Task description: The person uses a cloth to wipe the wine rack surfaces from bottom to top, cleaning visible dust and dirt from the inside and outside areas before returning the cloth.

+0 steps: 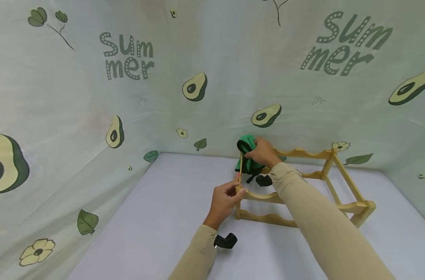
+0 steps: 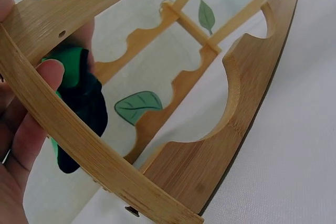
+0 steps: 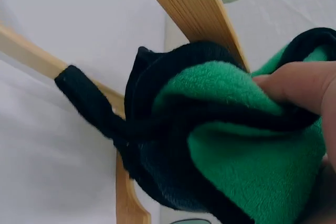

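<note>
A light wooden rack (image 1: 268, 218) with scalloped rails stands at the right. My left hand (image 1: 223, 200) grips its near left corner, with the thumb (image 2: 51, 73) against the wood in the left wrist view. Up at the rack's far left end, my right hand (image 1: 263, 153) holds a bunched green cloth (image 1: 248, 139) with black edging. In the right wrist view, the cloth (image 3: 236, 166) is folded around the wooden end bar (image 3: 197, 9), and a black loop (image 3: 86, 98) hangs from it. Most of the right hand's fingers are hidden behind the cloth.
A white surface (image 1: 156, 217) lies under the rack. Fabric printed with avocados and leaves (image 1: 170, 109) hangs behind and along the left, close to the rack's far side. Small black devices sit at the left wrist (image 1: 226, 241) and right wrist (image 1: 264, 180).
</note>
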`<state>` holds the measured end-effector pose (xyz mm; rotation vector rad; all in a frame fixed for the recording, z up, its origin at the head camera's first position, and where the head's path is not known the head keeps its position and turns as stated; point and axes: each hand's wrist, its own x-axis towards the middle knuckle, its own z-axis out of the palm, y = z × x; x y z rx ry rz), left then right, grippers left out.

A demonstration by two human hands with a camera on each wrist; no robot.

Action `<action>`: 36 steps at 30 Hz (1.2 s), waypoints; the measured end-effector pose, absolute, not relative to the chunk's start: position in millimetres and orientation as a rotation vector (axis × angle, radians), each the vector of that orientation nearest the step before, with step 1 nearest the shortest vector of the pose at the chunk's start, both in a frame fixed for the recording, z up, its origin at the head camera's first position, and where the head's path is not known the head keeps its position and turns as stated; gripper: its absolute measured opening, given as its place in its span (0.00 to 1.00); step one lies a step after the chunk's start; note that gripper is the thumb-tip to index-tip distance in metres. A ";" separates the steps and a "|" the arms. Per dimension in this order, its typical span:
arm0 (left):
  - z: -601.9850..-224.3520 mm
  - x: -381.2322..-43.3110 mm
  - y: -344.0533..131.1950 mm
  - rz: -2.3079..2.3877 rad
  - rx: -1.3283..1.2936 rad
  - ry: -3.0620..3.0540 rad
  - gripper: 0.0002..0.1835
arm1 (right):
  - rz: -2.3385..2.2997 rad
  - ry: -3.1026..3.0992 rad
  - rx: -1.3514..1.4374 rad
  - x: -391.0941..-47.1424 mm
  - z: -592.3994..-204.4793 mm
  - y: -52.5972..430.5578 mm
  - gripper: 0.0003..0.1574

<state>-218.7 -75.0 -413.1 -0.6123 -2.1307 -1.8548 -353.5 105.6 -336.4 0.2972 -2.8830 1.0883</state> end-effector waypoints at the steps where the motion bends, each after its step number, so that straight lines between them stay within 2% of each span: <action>1: -414.8 -218.5 -72.2 -1.863 -0.616 -2.130 0.06 | 1.107 -2.884 0.293 -351.4 -337.5 109.1 0.36; 5: -416.9 -218.5 -65.9 -1.904 -0.646 -2.111 0.08 | 1.111 -2.906 0.292 -345.4 -338.2 118.6 0.30; 13: -428.6 -236.7 -65.1 -1.877 -0.627 -2.126 0.07 | 1.063 -2.969 0.342 -333.6 -323.4 117.1 0.34; 19: -432.8 -249.5 -65.5 -1.853 -0.611 -2.106 0.08 | 1.016 -2.970 0.398 -323.3 -311.7 111.0 0.27; 24: -435.1 -247.9 -66.6 -1.845 -0.572 -2.131 0.08 | 0.983 -3.007 0.485 -312.1 -310.7 106.7 0.24; 36: -458.2 -238.4 -60.2 -1.897 -0.486 -2.032 0.08 | 1.225 -3.071 0.693 -289.2 -324.2 114.5 0.26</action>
